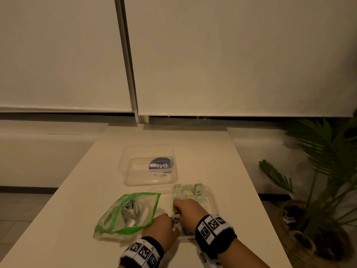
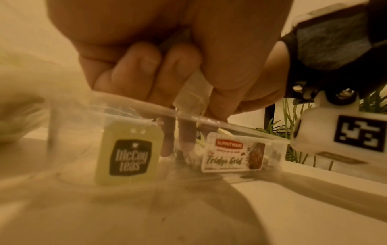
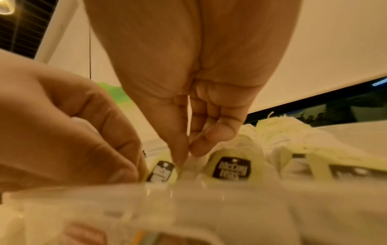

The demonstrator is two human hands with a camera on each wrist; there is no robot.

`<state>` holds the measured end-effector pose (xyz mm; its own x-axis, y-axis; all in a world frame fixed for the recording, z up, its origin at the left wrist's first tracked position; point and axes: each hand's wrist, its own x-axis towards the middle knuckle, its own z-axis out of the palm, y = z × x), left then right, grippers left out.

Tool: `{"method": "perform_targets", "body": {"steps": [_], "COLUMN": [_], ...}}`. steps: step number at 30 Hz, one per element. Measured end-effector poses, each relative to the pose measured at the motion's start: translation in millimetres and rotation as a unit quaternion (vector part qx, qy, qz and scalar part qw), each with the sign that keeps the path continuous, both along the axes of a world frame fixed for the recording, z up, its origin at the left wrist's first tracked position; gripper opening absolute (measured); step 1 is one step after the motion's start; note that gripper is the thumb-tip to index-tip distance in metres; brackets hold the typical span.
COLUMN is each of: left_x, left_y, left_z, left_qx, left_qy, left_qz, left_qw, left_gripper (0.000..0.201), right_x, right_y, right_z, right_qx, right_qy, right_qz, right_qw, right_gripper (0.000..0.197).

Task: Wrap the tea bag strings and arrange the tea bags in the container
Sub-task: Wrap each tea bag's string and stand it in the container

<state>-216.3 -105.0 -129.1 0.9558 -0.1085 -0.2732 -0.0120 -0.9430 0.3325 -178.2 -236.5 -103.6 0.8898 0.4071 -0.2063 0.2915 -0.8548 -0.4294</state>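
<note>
A clear container (image 1: 211, 198) on the table holds rows of wrapped tea bags (image 1: 188, 191) with pale green "McCoy teas" tags (image 3: 231, 168). Both hands meet at its near left corner. My right hand (image 1: 184, 208) reaches in from above, and its thumb and forefinger (image 3: 217, 132) pinch the top of a white tea bag (image 3: 193, 165) standing among the others. My left hand (image 1: 164, 226) has curled fingers (image 2: 136, 69) that hold a pale tea bag (image 2: 192, 92) against the thumb over the container's rim (image 2: 134, 103). Whether both hands hold the same bag is unclear. One tag (image 2: 125, 157) shows through the wall.
An open zip bag (image 1: 129, 213) with a green edge lies left of the container and holds loose tea bags. A second clear tub (image 1: 148, 165) with a purple label sits farther back. A potted palm (image 1: 318, 180) stands off the table's right edge.
</note>
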Motion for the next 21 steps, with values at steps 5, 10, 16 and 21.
{"method": "perform_targets", "body": {"steps": [5,10,16,21], "left_x": [-2,-3,-5,-8], "left_y": [1,5,7,16], "left_z": [0,1,0,7], "left_qx": [0.008,-0.001,-0.024,-0.057], "left_qy": [-0.016,-0.014,-0.05,-0.102], "left_qz": [-0.027,-0.04,-0.054,-0.051], "left_qw": [0.999,0.999,0.997,0.992], "left_gripper": [0.031,0.029,0.028,0.017], "right_x": [-1,-17,-29,-32], "right_y": [-7,-50,-83,-86], "right_z": [3,-4,-31,-35], "right_qx": [0.057,0.08,0.011,0.02], "right_qy": [-0.025,-0.118,0.017,0.037], "right_qz": [-0.076,-0.259,-0.335,-0.321], "right_qw": [0.995,0.955,0.942,0.946], "right_gripper": [0.026,0.01,0.049,0.041]}}
